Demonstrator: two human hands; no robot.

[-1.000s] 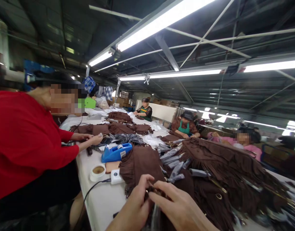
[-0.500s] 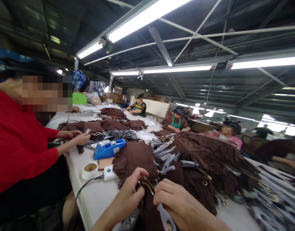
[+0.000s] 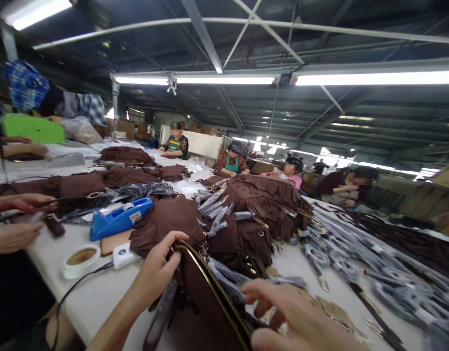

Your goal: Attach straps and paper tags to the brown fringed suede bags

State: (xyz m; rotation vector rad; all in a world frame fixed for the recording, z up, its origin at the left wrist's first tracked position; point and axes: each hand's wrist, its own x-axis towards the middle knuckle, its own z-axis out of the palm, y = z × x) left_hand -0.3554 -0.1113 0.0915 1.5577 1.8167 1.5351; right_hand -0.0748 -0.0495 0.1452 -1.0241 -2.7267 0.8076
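Observation:
My left hand point(image 3: 162, 265) pinches the far end of a dark brown bag point(image 3: 195, 312) by its top edge, with thumb and fingers closed on it. A long gold-toothed zipper point(image 3: 210, 282) runs from that hand toward me along the bag's top. My right hand point(image 3: 294, 319) is beside the near end of the zipper, its fingers apart and slightly curled, with nothing visible in them. A plastic-wrapped strip point(image 3: 160, 317) hangs beside the bag, below my left hand. The bag's lower part is cut off by the frame edge.
Fringed brown bags point(image 3: 261, 200) are piled ahead. Plastic-wrapped straps point(image 3: 341, 263) with metal clips lie to the right. On the left are a blue tape dispenser point(image 3: 118, 219), a tape roll point(image 3: 81, 258) and a white corded box point(image 3: 125, 256). A co-worker's hands point(image 3: 23, 219) are further left.
My right hand has let go of the plastic-covered piece and moved right and nearer me. The bag's long zipper now shows between my hands. The view has turned right.

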